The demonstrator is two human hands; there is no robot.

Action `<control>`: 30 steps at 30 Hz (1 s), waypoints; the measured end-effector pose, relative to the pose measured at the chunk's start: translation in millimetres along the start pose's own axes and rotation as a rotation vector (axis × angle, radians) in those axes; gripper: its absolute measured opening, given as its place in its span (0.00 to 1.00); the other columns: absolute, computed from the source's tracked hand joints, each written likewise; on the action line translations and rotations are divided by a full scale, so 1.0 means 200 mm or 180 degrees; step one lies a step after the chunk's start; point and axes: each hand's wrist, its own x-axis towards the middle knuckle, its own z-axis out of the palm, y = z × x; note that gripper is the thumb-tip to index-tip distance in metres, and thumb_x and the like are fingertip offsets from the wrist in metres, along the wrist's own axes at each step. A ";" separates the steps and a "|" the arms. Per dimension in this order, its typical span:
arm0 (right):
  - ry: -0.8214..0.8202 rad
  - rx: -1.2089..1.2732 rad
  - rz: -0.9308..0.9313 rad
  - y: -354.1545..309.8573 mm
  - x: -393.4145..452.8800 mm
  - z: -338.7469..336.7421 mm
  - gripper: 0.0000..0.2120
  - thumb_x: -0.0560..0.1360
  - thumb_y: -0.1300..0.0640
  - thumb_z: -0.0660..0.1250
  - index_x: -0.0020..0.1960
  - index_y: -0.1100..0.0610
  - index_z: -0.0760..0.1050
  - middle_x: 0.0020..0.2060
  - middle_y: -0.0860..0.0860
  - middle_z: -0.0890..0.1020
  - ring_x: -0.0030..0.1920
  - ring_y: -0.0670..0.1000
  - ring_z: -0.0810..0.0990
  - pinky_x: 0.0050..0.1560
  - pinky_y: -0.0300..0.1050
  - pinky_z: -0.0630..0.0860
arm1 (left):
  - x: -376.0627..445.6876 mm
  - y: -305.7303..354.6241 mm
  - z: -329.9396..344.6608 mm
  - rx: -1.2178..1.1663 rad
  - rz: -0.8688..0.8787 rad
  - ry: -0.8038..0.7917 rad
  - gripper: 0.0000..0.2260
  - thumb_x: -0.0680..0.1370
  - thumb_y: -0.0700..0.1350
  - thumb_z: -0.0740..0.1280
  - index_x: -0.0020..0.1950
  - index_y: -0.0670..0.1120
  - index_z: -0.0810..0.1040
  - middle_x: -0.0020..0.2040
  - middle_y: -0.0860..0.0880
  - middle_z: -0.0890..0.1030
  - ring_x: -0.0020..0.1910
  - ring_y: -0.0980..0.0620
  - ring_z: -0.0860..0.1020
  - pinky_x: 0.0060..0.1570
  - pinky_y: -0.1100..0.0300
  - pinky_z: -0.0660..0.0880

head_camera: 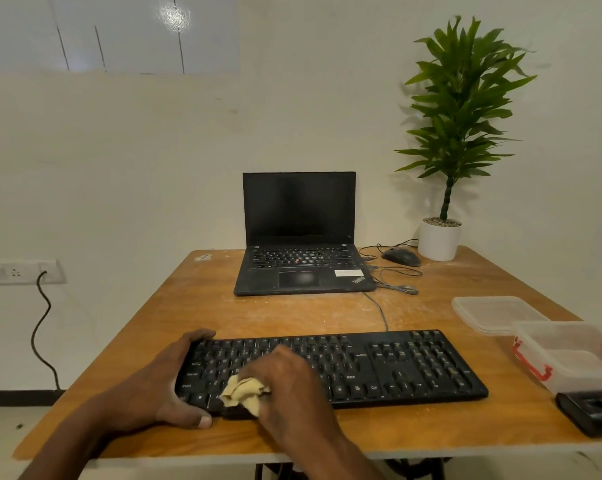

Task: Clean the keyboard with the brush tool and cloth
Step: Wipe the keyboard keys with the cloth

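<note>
A black full-size keyboard (379, 365) lies across the near part of the wooden table (258, 313). My left hand (161, 382) grips the keyboard's left end, fingers over its back edge and thumb along its front edge. My right hand (285, 379) holds a crumpled beige cloth (242, 393) and presses it onto the keys at the keyboard's lower left. The cloth's far part is hidden under my palm. No brush can be made out for certain.
An open black laptop (299, 251) stands at the back, with a mouse (401, 257), loose cables (394, 282) and a potted plant (439, 237) to its right. A clear box (569, 358), its lid (493, 313) and a black object (594, 410) sit at right.
</note>
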 end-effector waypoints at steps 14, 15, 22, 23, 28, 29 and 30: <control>-0.0385 0.0171 -0.0564 -0.19 0.14 0.11 0.22 0.70 0.66 0.73 0.59 0.47 0.82 0.53 0.51 0.79 0.54 0.52 0.76 0.55 0.49 0.77 | 0.01 -0.02 0.01 0.0077 0.0117 0.0180 0.57 0.58 0.65 0.86 0.76 0.74 0.53 0.75 0.61 0.68 0.71 0.58 0.73 0.72 0.54 0.73; -0.0401 0.0154 -0.0596 -0.18 0.14 0.10 0.22 0.71 0.66 0.72 0.60 0.47 0.81 0.54 0.51 0.79 0.54 0.51 0.75 0.56 0.49 0.77 | 0.01 -0.03 0.01 0.0071 0.0121 0.0170 0.57 0.58 0.66 0.86 0.76 0.74 0.52 0.75 0.60 0.68 0.71 0.58 0.73 0.72 0.54 0.73; -0.0232 -0.0090 -0.0369 0.00 0.14 0.03 0.21 0.74 0.64 0.73 0.63 0.47 0.80 0.55 0.46 0.80 0.57 0.46 0.73 0.59 0.44 0.76 | 0.01 -0.04 0.00 -0.0049 0.0112 0.0068 0.56 0.58 0.66 0.85 0.75 0.76 0.52 0.72 0.58 0.67 0.67 0.51 0.76 0.63 0.56 0.80; -0.0235 -0.0075 -0.0459 -0.02 0.15 0.04 0.21 0.73 0.63 0.73 0.63 0.47 0.80 0.55 0.47 0.81 0.57 0.47 0.74 0.58 0.45 0.77 | 0.01 -0.04 0.01 -0.0041 0.0120 0.0099 0.56 0.58 0.66 0.86 0.75 0.76 0.52 0.72 0.59 0.68 0.67 0.52 0.76 0.64 0.55 0.79; -0.0488 0.0365 -0.0857 -0.19 0.21 0.11 0.17 0.73 0.68 0.70 0.55 0.51 0.85 0.49 0.52 0.85 0.49 0.49 0.80 0.50 0.45 0.79 | 0.00 -0.04 0.02 -0.0017 0.0286 0.0234 0.57 0.59 0.65 0.86 0.77 0.73 0.52 0.76 0.64 0.67 0.73 0.62 0.71 0.74 0.53 0.71; -0.0516 0.0400 -0.0884 -0.20 0.23 0.13 0.17 0.72 0.69 0.70 0.55 0.52 0.85 0.49 0.53 0.85 0.49 0.50 0.81 0.50 0.47 0.81 | 0.00 -0.04 0.01 -0.0044 0.0294 0.0229 0.58 0.59 0.64 0.87 0.78 0.72 0.52 0.76 0.65 0.67 0.73 0.62 0.71 0.75 0.53 0.71; -0.0517 0.0443 -0.0895 -0.20 0.24 0.13 0.17 0.72 0.69 0.69 0.55 0.52 0.85 0.49 0.53 0.85 0.48 0.51 0.81 0.49 0.48 0.81 | 0.00 -0.04 0.01 -0.0071 0.0296 0.0226 0.58 0.60 0.63 0.87 0.79 0.71 0.53 0.76 0.65 0.67 0.74 0.62 0.71 0.75 0.52 0.71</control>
